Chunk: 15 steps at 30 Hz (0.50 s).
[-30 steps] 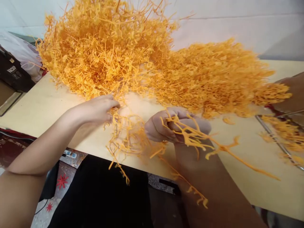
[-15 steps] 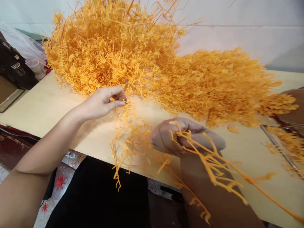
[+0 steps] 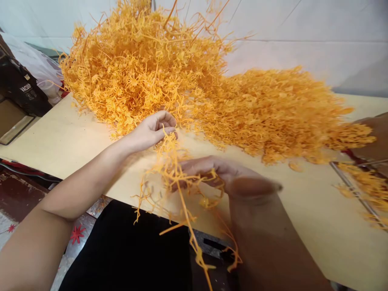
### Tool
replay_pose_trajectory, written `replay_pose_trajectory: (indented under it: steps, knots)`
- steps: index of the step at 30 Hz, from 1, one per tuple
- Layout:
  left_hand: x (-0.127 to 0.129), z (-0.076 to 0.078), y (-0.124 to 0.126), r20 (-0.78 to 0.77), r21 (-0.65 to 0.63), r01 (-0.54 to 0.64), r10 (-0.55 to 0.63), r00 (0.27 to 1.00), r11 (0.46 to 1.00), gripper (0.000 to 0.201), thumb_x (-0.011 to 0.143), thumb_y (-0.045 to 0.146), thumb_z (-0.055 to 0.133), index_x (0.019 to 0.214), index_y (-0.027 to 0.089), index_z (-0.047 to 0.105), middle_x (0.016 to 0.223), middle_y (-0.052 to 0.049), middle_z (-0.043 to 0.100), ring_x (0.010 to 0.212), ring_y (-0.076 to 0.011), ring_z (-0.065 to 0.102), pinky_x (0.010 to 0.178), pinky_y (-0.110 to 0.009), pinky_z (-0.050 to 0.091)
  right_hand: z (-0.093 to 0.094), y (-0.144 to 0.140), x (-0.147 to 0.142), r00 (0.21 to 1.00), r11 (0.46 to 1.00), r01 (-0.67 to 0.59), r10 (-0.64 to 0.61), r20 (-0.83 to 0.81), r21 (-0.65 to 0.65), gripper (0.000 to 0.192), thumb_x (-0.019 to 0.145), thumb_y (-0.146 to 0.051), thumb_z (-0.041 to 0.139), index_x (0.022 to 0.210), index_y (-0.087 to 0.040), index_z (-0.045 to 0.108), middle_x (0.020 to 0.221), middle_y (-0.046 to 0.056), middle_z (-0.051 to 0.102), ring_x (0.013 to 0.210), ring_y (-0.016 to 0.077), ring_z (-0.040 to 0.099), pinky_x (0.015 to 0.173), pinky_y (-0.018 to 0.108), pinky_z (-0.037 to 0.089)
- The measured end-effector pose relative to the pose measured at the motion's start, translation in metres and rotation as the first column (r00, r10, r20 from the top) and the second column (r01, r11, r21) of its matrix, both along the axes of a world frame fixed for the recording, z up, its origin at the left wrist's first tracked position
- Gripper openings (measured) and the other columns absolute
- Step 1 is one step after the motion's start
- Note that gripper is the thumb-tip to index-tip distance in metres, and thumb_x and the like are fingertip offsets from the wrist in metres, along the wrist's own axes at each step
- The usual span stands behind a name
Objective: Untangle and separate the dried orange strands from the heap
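Note:
My left hand is closed in a pinch, with thumb and fingertips on a tangle of thin orange branched stems. The stems hang down over the table edge, one long straight piece pointing toward my lap. Lower and to the right, my right hand reaches behind the hanging tangle. Its fingers are curled around part of the stems, blurred and partly hidden by them. Just beyond my hands lies a large heap of the same orange stems, many with small star-like ends. What they are made of cannot be told.
A second orange heap spreads right along the pale table. At far right are a metal rod and part of another person's arm. A black box marked VACUUM and a plastic bag stand at left.
My right hand has turned and moved inward, behind the tangle. The branched stem that pointed right now hangs downward in front of it. My left hand sits slightly farther right in view.

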<state>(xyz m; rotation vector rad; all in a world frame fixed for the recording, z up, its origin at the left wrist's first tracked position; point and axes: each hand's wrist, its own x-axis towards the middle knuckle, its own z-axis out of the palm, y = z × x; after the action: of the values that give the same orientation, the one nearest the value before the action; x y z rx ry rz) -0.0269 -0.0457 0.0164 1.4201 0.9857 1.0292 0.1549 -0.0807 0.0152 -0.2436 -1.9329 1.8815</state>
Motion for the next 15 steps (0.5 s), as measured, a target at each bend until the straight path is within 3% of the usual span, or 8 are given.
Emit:
replay_pose_trajectory:
  steps: [1,3,6,8,10,13,15]
  knots:
    - [-0.001,-0.001,0.000,0.000,0.015,0.020,-0.020,1.000,1.000,0.011,0.073,0.012,0.060,0.075,0.014,0.050,0.060,0.004,0.048,0.051,-0.0033,0.041,0.051,-0.019,0.032,-0.002,0.000,-0.001,0.992,0.991,0.126,-0.126,-0.015,-0.044,0.069,0.067,-0.077,0.038,0.072,-0.016,0.068,0.076,0.008,0.062,0.076,0.0181,0.058,0.075,0.033,0.046]
    - [-0.001,-0.001,-0.002,-0.006,0.062,0.063,-0.063,0.998,0.996,0.010,0.073,0.012,0.060,0.077,0.014,0.051,0.061,0.004,0.049,0.050,-0.0027,0.041,0.050,-0.018,0.032,-0.006,0.002,-0.003,0.912,0.906,0.401,-0.409,-0.034,-0.131,0.065,0.074,-0.072,0.034,0.052,-0.017,0.062,0.065,0.006,0.057,0.065,0.0148,0.054,0.065,0.030,0.046]
    - [-0.001,0.001,-0.006,0.005,0.097,0.040,-0.041,0.999,0.995,0.012,0.071,0.013,0.062,0.078,0.014,0.053,0.066,0.003,0.052,0.057,-0.0035,0.045,0.055,-0.019,0.035,-0.014,0.008,-0.009,0.674,0.673,0.723,-0.737,-0.055,-0.152,0.050,0.080,-0.049,0.050,0.041,-0.018,0.052,0.054,0.002,0.049,0.058,0.0107,0.048,0.056,0.024,0.041]
    - [0.001,0.002,-0.008,0.012,0.116,0.009,-0.010,1.000,0.993,0.014,0.069,0.012,0.064,0.077,0.013,0.052,0.067,0.003,0.053,0.059,-0.0036,0.047,0.058,-0.019,0.037,-0.018,0.010,-0.016,0.563,0.567,0.819,-0.824,-0.068,-0.087,0.030,0.076,-0.036,0.060,0.052,-0.019,0.058,0.055,-0.001,0.050,0.058,0.0093,0.047,0.055,0.022,0.040]
    - [0.003,0.002,-0.009,0.029,0.133,-0.008,0.004,1.000,0.991,0.014,0.068,0.010,0.063,0.074,0.013,0.051,0.066,0.004,0.052,0.059,-0.0033,0.047,0.060,-0.019,0.038,-0.021,0.009,-0.023,0.564,0.568,0.823,-0.821,-0.086,-0.027,0.011,0.072,-0.032,0.065,0.070,-0.022,0.062,0.065,-0.002,0.056,0.061,0.0093,0.050,0.059,0.023,0.043]
    - [0.006,-0.002,-0.009,0.049,0.156,-0.021,0.013,0.999,0.988,0.013,0.069,0.010,0.062,0.072,0.013,0.050,0.066,0.004,0.052,0.060,-0.0033,0.048,0.062,-0.019,0.039,-0.023,0.005,-0.031,0.645,0.647,0.762,-0.757,-0.104,0.011,0.021,0.069,-0.033,0.068,0.085,-0.023,0.059,0.081,0.000,0.061,0.076,0.0121,0.057,0.070,0.027,0.047]
    - [0.008,-0.006,-0.009,0.060,0.174,-0.039,0.029,0.998,0.984,0.013,0.069,0.009,0.061,0.072,0.014,0.050,0.066,0.005,0.052,0.061,-0.0037,0.049,0.063,-0.019,0.041,-0.023,0.003,-0.035,0.675,0.671,0.738,-0.735,-0.071,0.074,0.027,0.067,-0.032,0.069,0.089,-0.022,0.057,0.088,0.001,0.062,0.083,0.0142,0.058,0.075,0.030,0.048]
